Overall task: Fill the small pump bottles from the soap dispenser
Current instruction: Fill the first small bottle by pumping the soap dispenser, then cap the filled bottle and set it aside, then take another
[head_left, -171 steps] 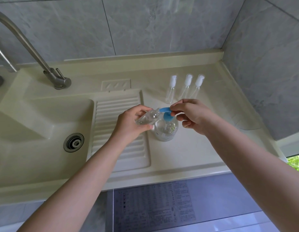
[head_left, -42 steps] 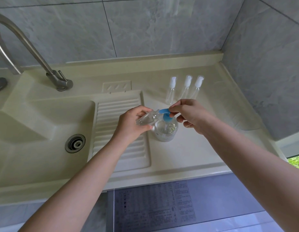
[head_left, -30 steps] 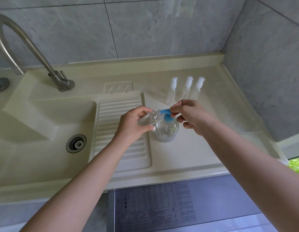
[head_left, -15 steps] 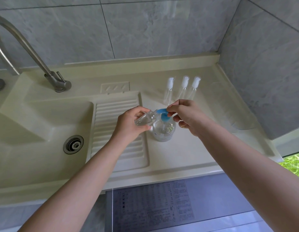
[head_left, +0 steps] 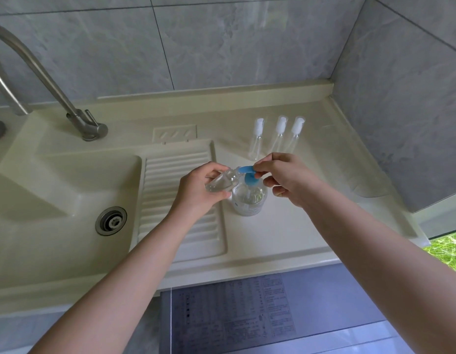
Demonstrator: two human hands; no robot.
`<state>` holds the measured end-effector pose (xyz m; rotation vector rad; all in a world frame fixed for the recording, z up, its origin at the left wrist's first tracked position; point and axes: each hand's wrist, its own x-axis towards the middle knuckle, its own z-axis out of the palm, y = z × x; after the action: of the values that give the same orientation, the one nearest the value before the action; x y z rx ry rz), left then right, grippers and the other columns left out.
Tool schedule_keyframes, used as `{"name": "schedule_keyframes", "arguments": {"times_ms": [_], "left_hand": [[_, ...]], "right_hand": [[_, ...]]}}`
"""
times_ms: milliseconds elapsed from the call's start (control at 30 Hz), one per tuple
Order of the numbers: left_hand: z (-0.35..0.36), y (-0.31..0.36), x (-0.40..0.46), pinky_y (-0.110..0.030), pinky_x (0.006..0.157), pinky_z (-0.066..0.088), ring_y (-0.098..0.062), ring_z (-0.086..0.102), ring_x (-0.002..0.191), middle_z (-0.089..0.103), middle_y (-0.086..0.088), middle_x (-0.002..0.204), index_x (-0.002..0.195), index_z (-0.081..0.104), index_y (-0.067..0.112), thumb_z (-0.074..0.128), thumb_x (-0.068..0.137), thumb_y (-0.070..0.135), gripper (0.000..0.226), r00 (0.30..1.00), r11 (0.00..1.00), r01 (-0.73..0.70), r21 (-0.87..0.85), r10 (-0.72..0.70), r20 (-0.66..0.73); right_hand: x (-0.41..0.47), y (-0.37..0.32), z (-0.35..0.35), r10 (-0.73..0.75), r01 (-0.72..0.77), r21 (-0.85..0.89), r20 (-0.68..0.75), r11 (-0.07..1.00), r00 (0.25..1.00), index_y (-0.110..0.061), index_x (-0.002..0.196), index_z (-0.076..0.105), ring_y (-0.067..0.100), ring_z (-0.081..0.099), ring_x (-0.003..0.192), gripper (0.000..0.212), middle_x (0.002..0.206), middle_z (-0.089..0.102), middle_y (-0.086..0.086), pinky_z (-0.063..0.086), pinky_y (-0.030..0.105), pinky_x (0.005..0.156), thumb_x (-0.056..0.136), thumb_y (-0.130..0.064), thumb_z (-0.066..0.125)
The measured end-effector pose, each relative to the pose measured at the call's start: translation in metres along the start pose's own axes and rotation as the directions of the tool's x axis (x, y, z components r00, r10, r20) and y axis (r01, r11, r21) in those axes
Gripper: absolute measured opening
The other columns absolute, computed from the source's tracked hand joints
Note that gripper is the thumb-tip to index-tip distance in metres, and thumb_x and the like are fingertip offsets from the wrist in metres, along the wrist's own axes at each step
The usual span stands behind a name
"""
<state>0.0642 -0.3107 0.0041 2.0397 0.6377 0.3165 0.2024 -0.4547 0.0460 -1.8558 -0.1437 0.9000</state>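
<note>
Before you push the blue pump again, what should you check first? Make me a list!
1. Left hand grips the small bottle: ok.
2. Bottle's mouth sits at the blue spout: ok, they appear to meet.
3. Right hand fingers on the pump head: ok.
4. Dispenser stands upright on the counter: ok.
5. Soap level in the small bottle: cannot tell, it is clear and partly hidden.
6. Three capped bottles stand apart from the hands: ok.
</note>
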Motion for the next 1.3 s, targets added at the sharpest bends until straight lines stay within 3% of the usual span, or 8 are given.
{"name": "schedule_keyframes", "arguments": {"times_ms": [533,667,867,1000,1133,1300], "left_hand": [[0.002,-0.005,0.0,0.002,0.075,0.039,0.0,0.061,0.097,0.068,0.012,0.102,0.104,0.068,0.033,0.087,0.068,0.008,0.047,1.0,1.0,0.013,-0.004,-0.013,-0.006],[0.003,-0.006,-0.001,0.001,0.076,0.039,0.006,0.059,0.094,0.067,0.016,0.1,0.104,0.068,0.032,0.087,0.069,0.009,0.046,1.0,1.0,0.018,-0.017,-0.018,-0.002],[0.007,-0.014,-0.003,-0.014,0.084,0.047,0.004,0.062,0.096,0.067,0.022,0.097,0.1,0.067,0.027,0.087,0.068,0.008,0.043,0.999,0.996,0.041,-0.081,-0.042,-0.004],[0.009,-0.021,-0.008,-0.02,0.087,0.049,-0.001,0.063,0.101,0.07,0.015,0.103,0.101,0.065,0.026,0.088,0.068,0.01,0.043,0.996,0.988,0.088,-0.13,-0.088,0.01],[0.011,-0.024,-0.018,-0.034,0.091,0.055,-0.007,0.066,0.099,0.071,0.008,0.104,0.097,0.063,0.03,0.09,0.065,0.013,0.045,0.995,0.981,0.094,-0.171,-0.097,-0.008],[0.015,-0.015,-0.039,-0.029,0.09,0.052,-0.007,0.064,0.104,0.068,0.018,0.105,0.096,0.059,0.034,0.089,0.068,0.015,0.045,0.995,0.978,0.059,-0.201,-0.073,-0.065]], "right_hand": [[0.0,0.003,0.003,-0.018,0.018,-0.014,-0.002,1.0,1.0,-0.012,0.089,0.062,0.014,0.043,0.053,0.005,0.072,0.067,0.0,0.023,0.023,0.046,0.092,-0.008,0.06],[-0.002,0.004,0.0,-0.008,0.008,-0.007,-0.002,1.0,1.0,-0.012,0.092,0.065,0.013,0.043,0.055,0.004,0.074,0.069,0.0,0.026,0.023,0.048,0.092,-0.01,0.062],[-0.005,0.0,-0.003,-0.012,0.012,0.076,-0.006,0.997,1.0,-0.012,0.091,0.067,0.013,0.043,0.051,0.002,0.076,0.071,0.0,0.027,0.023,0.049,0.092,-0.014,0.066],[-0.009,0.004,-0.015,-0.04,0.056,0.144,-0.111,0.988,0.993,-0.014,0.101,0.068,0.014,0.045,0.053,0.01,0.075,0.067,0.001,0.029,0.024,0.049,0.093,-0.017,0.062],[-0.012,0.019,-0.039,-0.08,0.132,0.183,-0.267,0.974,0.96,-0.014,0.1,0.065,0.012,0.042,0.05,0.009,0.073,0.062,0.0,0.029,0.021,0.044,0.094,-0.014,0.059],[-0.009,0.054,-0.08,-0.096,0.209,0.15,-0.545,0.966,0.833,-0.017,0.096,0.064,0.015,0.05,0.053,0.004,0.079,0.067,0.002,0.04,0.025,0.054,0.094,-0.018,0.061]]}}
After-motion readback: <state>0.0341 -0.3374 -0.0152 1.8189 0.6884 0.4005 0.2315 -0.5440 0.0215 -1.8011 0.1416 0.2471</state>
